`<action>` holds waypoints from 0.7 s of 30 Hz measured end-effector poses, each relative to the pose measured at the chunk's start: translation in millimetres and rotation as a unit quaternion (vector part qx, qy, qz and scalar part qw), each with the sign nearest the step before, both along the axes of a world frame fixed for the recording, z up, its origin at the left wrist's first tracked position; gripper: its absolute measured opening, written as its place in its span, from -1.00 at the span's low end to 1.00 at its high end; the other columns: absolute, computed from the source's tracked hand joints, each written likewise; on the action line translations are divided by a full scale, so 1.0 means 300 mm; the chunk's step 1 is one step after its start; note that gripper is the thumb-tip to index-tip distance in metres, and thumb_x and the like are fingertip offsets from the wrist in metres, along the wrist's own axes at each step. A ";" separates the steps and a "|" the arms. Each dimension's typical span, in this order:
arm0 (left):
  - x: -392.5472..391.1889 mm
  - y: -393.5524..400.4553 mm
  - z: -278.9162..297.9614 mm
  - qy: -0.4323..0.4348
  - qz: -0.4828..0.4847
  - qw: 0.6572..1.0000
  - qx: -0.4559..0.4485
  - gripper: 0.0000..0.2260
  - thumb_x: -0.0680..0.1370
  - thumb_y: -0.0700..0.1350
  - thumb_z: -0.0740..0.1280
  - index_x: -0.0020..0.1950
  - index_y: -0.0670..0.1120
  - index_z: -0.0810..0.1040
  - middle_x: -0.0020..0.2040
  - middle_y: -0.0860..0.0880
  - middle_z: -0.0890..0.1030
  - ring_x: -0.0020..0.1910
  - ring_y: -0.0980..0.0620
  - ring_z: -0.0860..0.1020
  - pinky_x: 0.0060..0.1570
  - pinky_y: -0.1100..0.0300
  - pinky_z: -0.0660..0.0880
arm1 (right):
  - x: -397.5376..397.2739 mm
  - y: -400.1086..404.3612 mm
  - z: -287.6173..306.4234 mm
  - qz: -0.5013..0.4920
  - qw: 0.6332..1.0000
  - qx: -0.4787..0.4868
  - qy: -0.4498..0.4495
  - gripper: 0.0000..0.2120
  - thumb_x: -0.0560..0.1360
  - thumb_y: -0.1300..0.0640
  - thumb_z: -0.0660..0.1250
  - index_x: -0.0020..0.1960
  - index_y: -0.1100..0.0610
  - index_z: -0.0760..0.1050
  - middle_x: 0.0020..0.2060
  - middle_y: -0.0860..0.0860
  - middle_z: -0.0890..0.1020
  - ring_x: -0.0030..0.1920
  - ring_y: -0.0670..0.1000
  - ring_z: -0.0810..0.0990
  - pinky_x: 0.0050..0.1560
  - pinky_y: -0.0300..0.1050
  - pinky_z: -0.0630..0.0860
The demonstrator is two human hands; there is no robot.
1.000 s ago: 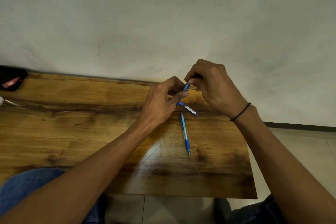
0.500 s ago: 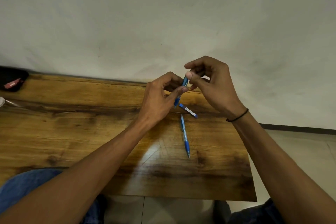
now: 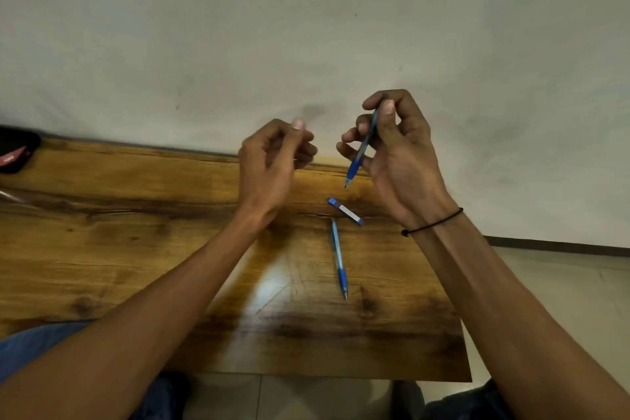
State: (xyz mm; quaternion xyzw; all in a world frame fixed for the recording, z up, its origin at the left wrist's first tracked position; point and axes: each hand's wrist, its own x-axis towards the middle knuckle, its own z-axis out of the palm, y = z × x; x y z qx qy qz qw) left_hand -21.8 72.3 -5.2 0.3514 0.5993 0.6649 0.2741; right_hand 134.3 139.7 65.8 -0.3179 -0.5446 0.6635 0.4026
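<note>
Pen [image 3: 362, 147] tip-down, pinched in raised right hand [image 3: 400, 155]; left hand [image 3: 269, 164] curled, contents unclear.

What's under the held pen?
Under the pen in the right hand: bare table, then a small blue case and a second pen. The wrist hides the wood beside them.
</note>
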 end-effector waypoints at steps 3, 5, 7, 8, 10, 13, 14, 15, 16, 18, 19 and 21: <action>-0.012 0.003 -0.005 -0.028 0.027 0.999 -0.014 -0.71 0.71 0.02 0.30 -0.02 -0.13 0.69 -0.20 -0.12 0.74 -0.17 -0.07 0.73 -0.15 0.16 0.66 | -0.004 -0.013 0.033 -0.007 0.979 -0.148 0.138 -0.71 0.79 0.02 0.04 0.00 0.12 0.41 -0.28 0.02 0.37 -0.32 -0.02 0.35 -0.26 -0.12 0.38; -0.004 0.003 -0.006 -0.023 0.020 0.999 -0.015 -0.72 0.71 0.01 0.30 -0.03 -0.13 0.69 -0.21 -0.12 0.74 -0.18 -0.05 0.73 -0.17 0.19 0.64 | -0.002 -0.011 0.048 -0.016 0.962 -0.204 0.183 -0.65 0.78 -0.04 0.05 -0.08 0.10 0.40 -0.33 -0.01 0.31 -0.39 -0.06 0.24 -0.35 -0.18 0.21; 0.009 0.002 -0.006 -0.014 0.007 1.000 -0.014 -0.72 0.72 -0.01 0.30 -0.03 -0.15 0.69 -0.22 -0.11 0.73 -0.18 -0.03 0.73 -0.17 0.19 0.64 | 0.005 -0.010 0.064 -0.023 0.953 -0.224 0.200 -0.60 0.76 -0.07 0.04 -0.16 0.10 0.38 -0.37 -0.03 0.26 -0.44 -0.08 0.18 -0.41 -0.18 0.10; 0.015 0.001 -0.007 -0.008 0.001 1.000 -0.013 -0.73 0.72 -0.02 0.30 -0.03 -0.15 0.69 -0.22 -0.10 0.73 -0.19 -0.03 0.72 -0.17 0.19 0.64 | 0.007 -0.011 0.071 -0.024 0.952 -0.226 0.203 -0.58 0.75 -0.08 0.04 -0.19 0.11 0.36 -0.39 -0.03 0.24 -0.45 -0.08 0.16 -0.41 -0.17 0.06; 0.020 0.000 -0.010 -0.001 -0.009 1.000 -0.014 -0.73 0.72 -0.03 0.30 -0.03 -0.15 0.69 -0.22 -0.10 0.73 -0.19 -0.02 0.72 -0.16 0.20 0.63 | 0.010 -0.018 0.085 -0.020 0.952 -0.223 0.208 -0.56 0.74 -0.07 0.03 -0.23 0.12 0.33 -0.42 -0.03 0.23 -0.45 -0.07 0.09 -0.43 -0.16 0.03; 0.019 -0.002 -0.010 0.007 -0.012 1.000 -0.016 -0.74 0.72 -0.02 0.30 -0.03 -0.12 0.69 -0.21 -0.09 0.73 -0.18 -0.02 0.72 -0.16 0.20 0.63 | 0.009 -0.027 0.102 -0.010 0.952 -0.221 0.214 -0.58 0.71 -0.02 0.01 -0.27 0.13 0.28 -0.48 -0.04 0.23 -0.44 -0.05 0.03 -0.49 -0.18 0.03; 0.017 -0.003 -0.010 0.007 -0.012 1.000 -0.015 -0.74 0.72 -0.03 0.30 -0.03 -0.12 0.69 -0.21 -0.09 0.73 -0.18 -0.02 0.72 -0.16 0.19 0.64 | 0.008 -0.028 0.106 -0.008 0.951 -0.223 0.214 -0.59 0.70 0.00 0.00 -0.28 0.12 0.27 -0.50 -0.04 0.23 -0.47 -0.06 0.04 -0.51 -0.20 0.04; 0.016 -0.003 -0.009 0.007 -0.012 1.000 -0.013 -0.74 0.72 -0.03 0.29 -0.03 -0.13 0.69 -0.21 -0.09 0.73 -0.18 -0.03 0.72 -0.16 0.18 0.65 | 0.007 -0.030 0.109 -0.006 0.950 -0.225 0.216 -0.59 0.69 0.01 0.00 -0.29 0.12 0.26 -0.51 -0.05 0.22 -0.49 -0.08 0.05 -0.52 -0.22 0.04; 0.016 -0.002 -0.009 0.008 -0.012 1.000 -0.012 -0.73 0.72 -0.03 0.29 -0.04 -0.13 0.68 -0.21 -0.09 0.73 -0.18 -0.03 0.72 -0.15 0.17 0.65 | 0.006 -0.031 0.112 -0.006 0.949 -0.227 0.218 -0.60 0.69 0.01 0.00 -0.29 0.13 0.25 -0.52 -0.05 0.23 -0.51 -0.09 0.07 -0.53 -0.23 0.04; 0.017 -0.002 -0.009 0.011 -0.012 1.000 -0.013 -0.73 0.72 -0.02 0.29 -0.04 -0.12 0.68 -0.21 -0.09 0.73 -0.18 -0.04 0.72 -0.15 0.16 0.65 | 0.007 -0.033 0.117 -0.006 0.947 -0.227 0.226 -0.59 0.69 0.00 -0.01 -0.29 0.13 0.26 -0.52 -0.05 0.24 -0.51 -0.10 0.07 -0.52 -0.22 0.03; 0.018 -0.002 -0.010 0.013 -0.012 1.000 -0.015 -0.73 0.72 -0.02 0.29 -0.04 -0.12 0.68 -0.21 -0.09 0.73 -0.18 -0.04 0.72 -0.15 0.16 0.65 | 0.008 -0.034 0.118 -0.005 0.946 -0.227 0.230 -0.59 0.69 -0.01 -0.01 -0.29 0.13 0.26 -0.53 -0.05 0.24 -0.50 -0.09 0.05 -0.51 -0.22 0.02; 0.020 -0.002 -0.011 0.016 -0.012 1.000 -0.018 -0.73 0.72 -0.02 0.29 -0.03 -0.13 0.68 -0.21 -0.09 0.73 -0.17 -0.05 0.72 -0.14 0.15 0.65 | 0.010 -0.035 0.121 -0.001 0.945 -0.228 0.234 -0.59 0.68 0.00 -0.02 -0.30 0.13 0.25 -0.54 -0.05 0.24 -0.51 -0.09 0.05 -0.51 -0.22 0.01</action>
